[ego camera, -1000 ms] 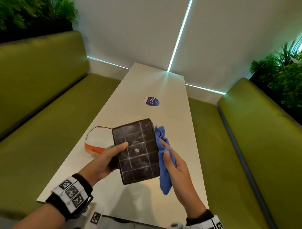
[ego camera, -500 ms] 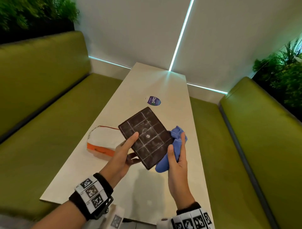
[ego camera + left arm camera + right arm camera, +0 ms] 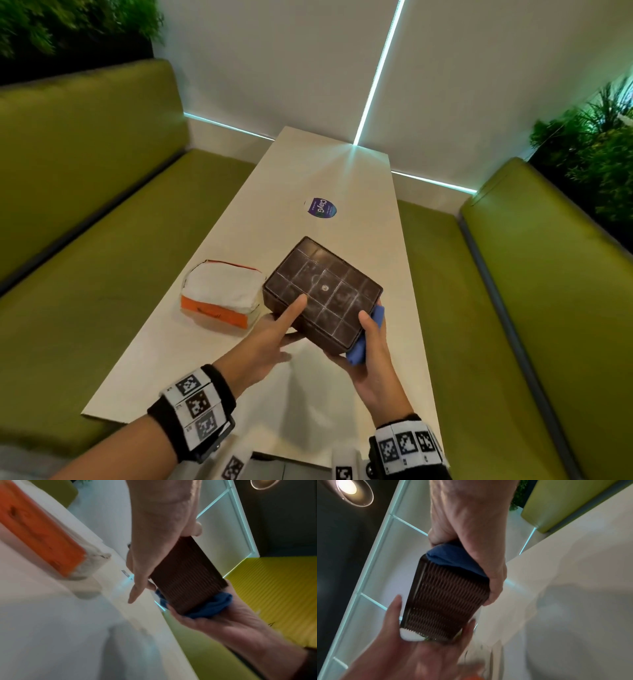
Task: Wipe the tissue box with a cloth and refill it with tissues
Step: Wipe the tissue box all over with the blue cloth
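Since a second ago you have turned the box [image 3: 322, 294] from standing nearly upright to lying flatter and skewed, and the cloth [image 3: 363, 342], which hung down its right edge, is now bunched under the near right corner. The box is in the air above the table [image 3: 359, 171], its gridded, scuffed face towards you, with the tissue pack [image 3: 222, 296] on the table just to its left.

Your left hand [image 3: 270, 339] clasps the left end, forefinger laid straight across the top and the other fingers curled beneath. Your right hand [image 3: 373, 356] wraps the opposite corner, thumb on top, pressing the cloth against the ribbed side.

The risk, as I judge it, is the hold. The cloth sits between your right palm and the box, so that side may slide if you rub hard, and the left hand's few fingers could let the box twist and drop onto the table. The cloth is also wadded up; little of it meets the surface, so the pale smears on the top face may be missed.
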### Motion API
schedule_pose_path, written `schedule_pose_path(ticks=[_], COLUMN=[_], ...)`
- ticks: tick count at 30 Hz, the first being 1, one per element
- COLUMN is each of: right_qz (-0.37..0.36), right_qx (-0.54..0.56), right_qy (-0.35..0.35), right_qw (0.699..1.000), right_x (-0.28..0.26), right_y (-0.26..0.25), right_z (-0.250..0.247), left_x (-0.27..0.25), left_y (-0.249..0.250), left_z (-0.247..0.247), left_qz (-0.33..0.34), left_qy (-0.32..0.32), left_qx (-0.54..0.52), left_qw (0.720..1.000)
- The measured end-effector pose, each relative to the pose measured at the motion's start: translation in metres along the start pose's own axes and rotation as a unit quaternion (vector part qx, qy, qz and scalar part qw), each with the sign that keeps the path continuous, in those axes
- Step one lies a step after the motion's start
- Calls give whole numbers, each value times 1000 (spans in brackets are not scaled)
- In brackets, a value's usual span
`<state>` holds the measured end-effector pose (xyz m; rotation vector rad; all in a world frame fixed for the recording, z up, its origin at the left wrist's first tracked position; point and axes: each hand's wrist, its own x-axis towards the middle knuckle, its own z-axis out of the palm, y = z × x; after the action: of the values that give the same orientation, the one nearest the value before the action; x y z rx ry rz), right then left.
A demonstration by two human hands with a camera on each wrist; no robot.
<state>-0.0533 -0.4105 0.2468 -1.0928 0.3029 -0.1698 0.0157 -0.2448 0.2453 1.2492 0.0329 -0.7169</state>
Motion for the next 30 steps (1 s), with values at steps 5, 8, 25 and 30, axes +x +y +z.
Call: schedule_pose_path(ticks=[5, 8, 25, 30], right_qz=[131, 194, 47, -86], right_qx=[-37, -12, -190, -321], right_qy=[18, 41, 62, 93], right_qw=[991, 980, 979, 939], right_x=[10, 13, 30, 33], right_y=[-13, -9, 37, 27], right_z=[-36, -47, -62, -50], left_x=[13, 26, 59, 62], left_y=[-12, -12, -51, -54], left_z=[-54, -64, -78, -82], left_qz=[37, 88, 128, 127], left_qy=[-29, -91, -103, -80], left_qx=[187, 325, 335, 343], left_qw=[981, 937, 928, 927])
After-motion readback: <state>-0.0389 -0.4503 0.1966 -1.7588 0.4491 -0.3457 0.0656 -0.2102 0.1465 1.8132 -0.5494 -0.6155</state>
